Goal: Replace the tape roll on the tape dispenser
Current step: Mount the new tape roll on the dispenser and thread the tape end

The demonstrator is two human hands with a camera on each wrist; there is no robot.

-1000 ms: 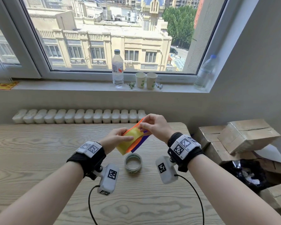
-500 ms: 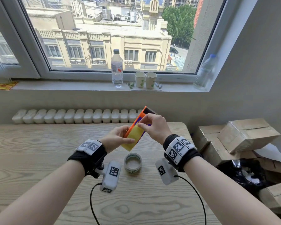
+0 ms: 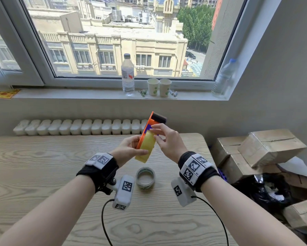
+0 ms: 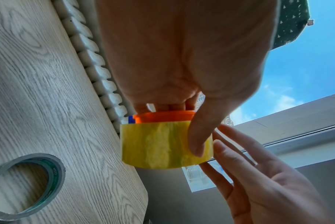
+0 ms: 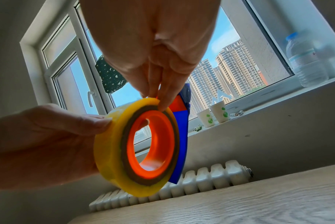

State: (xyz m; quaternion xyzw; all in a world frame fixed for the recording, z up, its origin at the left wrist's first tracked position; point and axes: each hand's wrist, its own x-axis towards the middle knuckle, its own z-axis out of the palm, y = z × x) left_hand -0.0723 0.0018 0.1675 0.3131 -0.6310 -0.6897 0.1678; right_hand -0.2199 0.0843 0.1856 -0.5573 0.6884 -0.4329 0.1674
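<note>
A yellow tape roll [image 3: 146, 146] is seated on the orange hub of the tape dispenser [image 3: 153, 121], and both are held in the air above the wooden table [image 3: 42, 166], tilted with the dispenser's dark top end toward the window. The dispenser is gripped by the left hand [image 3: 129, 150]: its thumb is laid across the yellow band of the roll, and its fingers are curled behind the orange body. The right hand [image 3: 168, 141] is kept loosely spread, its fingers mostly straight; in the right wrist view two fingertips [image 5: 163, 104] are seen touching the upper rim of the roll, though a pinch may be hidden from the other views. A blue plate of the dispenser is seen behind the roll on the right-hand side. A spent tape ring [image 3: 145, 178], thin and grey-green, lies flat on the table below the hands, well apart from the dispenser. On the windowsill a water bottle [image 3: 127, 75] and two paper cups [image 3: 159, 87] are stood. Cardboard boxes [image 3: 266, 148] are stacked to the right of the table.
</note>
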